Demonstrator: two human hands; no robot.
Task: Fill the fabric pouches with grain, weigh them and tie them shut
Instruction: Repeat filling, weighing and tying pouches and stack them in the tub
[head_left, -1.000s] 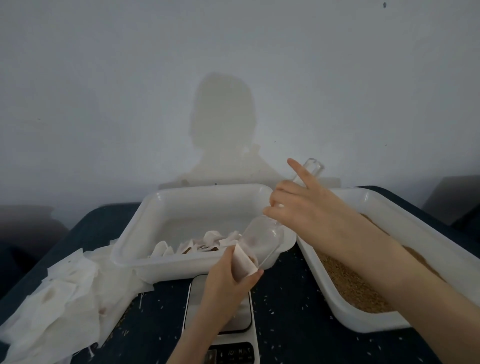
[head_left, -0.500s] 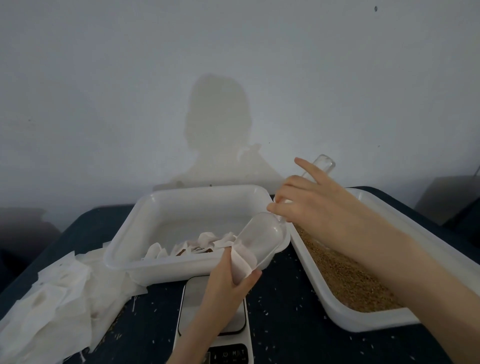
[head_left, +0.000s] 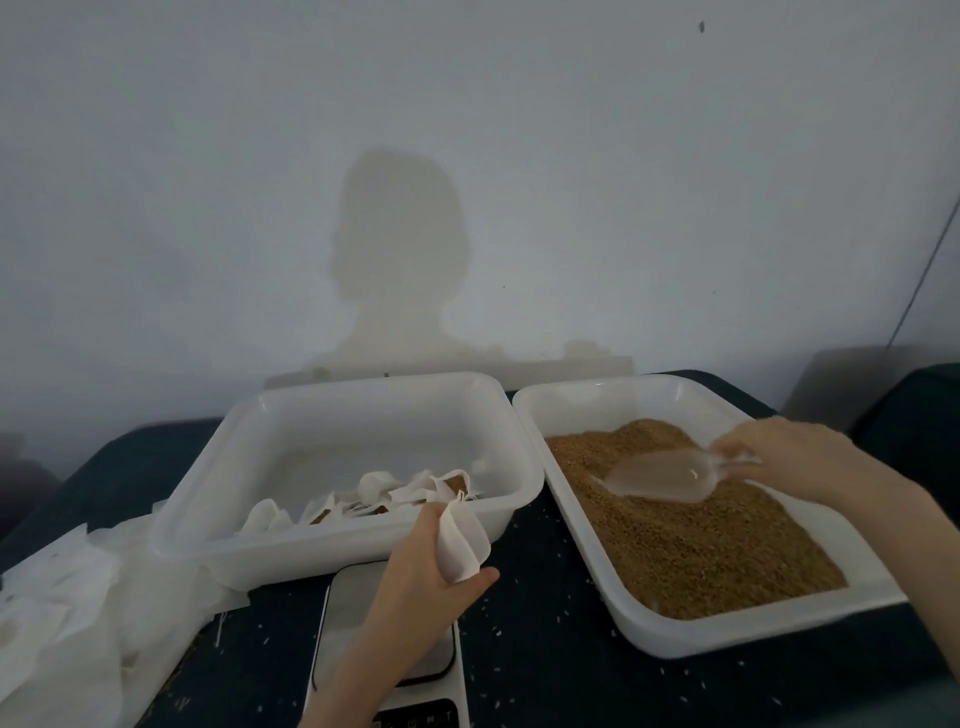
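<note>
Right hand (head_left: 789, 460) grips the clear scoop (head_left: 660, 475) lying mouth-leftward on the grain (head_left: 701, 535), while the pouch (head_left: 460, 540), pinched mouth-up in the left hand (head_left: 421, 577), waits left of the scoop.

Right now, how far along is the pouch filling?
Done: several filled white fabric pouches lie in the left white plastic tray. In hand: the left hand holds a white pouch above the white digital scale; the right hand lowers a clear plastic scoop into the brown grain. Left: weighing and tying this one, plus the empty pouches at left.
</note>
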